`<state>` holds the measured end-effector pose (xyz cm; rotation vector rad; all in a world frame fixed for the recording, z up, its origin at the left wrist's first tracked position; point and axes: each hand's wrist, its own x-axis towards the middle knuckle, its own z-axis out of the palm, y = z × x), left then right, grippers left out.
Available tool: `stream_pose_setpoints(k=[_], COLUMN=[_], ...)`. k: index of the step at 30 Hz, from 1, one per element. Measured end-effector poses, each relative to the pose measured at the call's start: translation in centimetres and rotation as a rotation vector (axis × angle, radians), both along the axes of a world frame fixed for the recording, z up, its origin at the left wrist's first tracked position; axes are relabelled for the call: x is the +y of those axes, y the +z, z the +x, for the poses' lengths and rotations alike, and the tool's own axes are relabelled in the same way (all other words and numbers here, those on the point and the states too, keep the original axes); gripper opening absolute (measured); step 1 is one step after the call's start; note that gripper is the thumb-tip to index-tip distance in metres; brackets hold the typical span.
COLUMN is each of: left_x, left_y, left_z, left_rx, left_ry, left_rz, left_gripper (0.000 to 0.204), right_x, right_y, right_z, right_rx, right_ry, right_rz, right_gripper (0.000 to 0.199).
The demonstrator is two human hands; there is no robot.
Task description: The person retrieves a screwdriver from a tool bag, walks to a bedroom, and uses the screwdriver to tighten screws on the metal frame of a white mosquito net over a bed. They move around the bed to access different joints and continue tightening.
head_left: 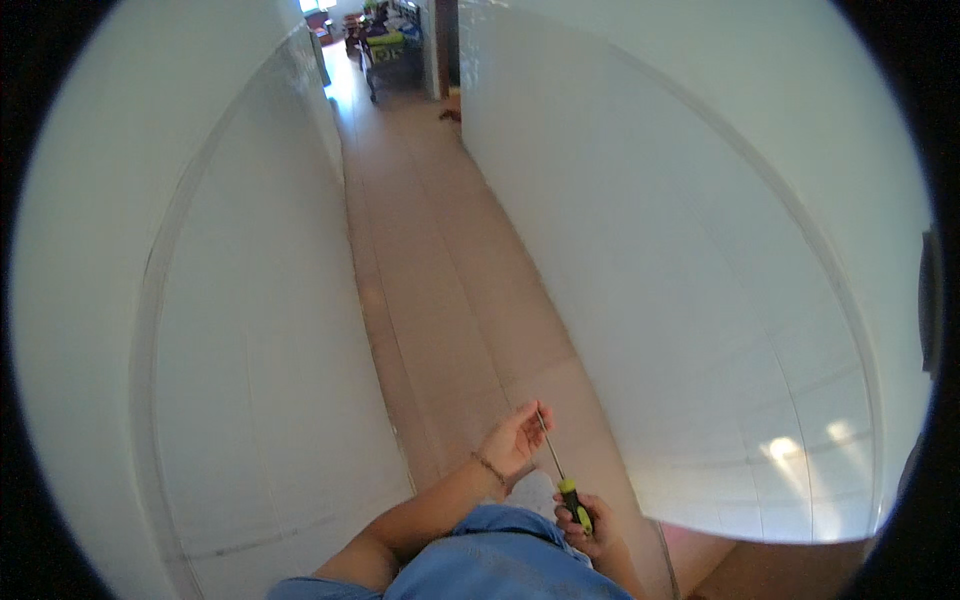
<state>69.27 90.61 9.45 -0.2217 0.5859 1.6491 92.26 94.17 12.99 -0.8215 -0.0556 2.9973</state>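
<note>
A screwdriver [571, 493] with a black and yellow-green handle and a thin metal shaft is held in front of my body, its tip tilted up and to the left. My right hand [594, 525] wraps around the handle. At the other end, my left hand [515, 440] has its thumb and fingertips pinched at the tip of the shaft, the remaining fingers loosely curled. A beaded bracelet [487, 467] circles my left wrist.
I am in a narrow corridor with a tan tiled floor [440, 270]. A white tiled wall [250, 300] runs along the left, another white wall [680, 250] along the right. Furniture draped with green and blue cloth [388, 50] stands at the far end, near a doorway.
</note>
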Motion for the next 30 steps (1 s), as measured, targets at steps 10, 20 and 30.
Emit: stream_pose_setpoints(k=[10,20,30], left_x=[20.7,18.3,30.7], left_y=[-5.5,-11.3,-6.4], left_z=[-16.8,-31.6,-63.2], left_rx=[-0.098,0.044,0.006], left_ry=[0.246,0.896,0.741], left_rz=[-0.325,-0.482,-0.314], left_gripper=[0.026,0.022,0.020], right_x=[29.9,46.6,54.1], right_y=[-4.0,-5.8,-1.5], right_z=[-20.1,-49.7,-72.5], right_rx=[-0.196,-0.021,-0.212], right_ry=[0.499,1.035,0.820], right_rz=[0.418,0.869,0.886], right_gripper=[0.040,0.026,0.026])
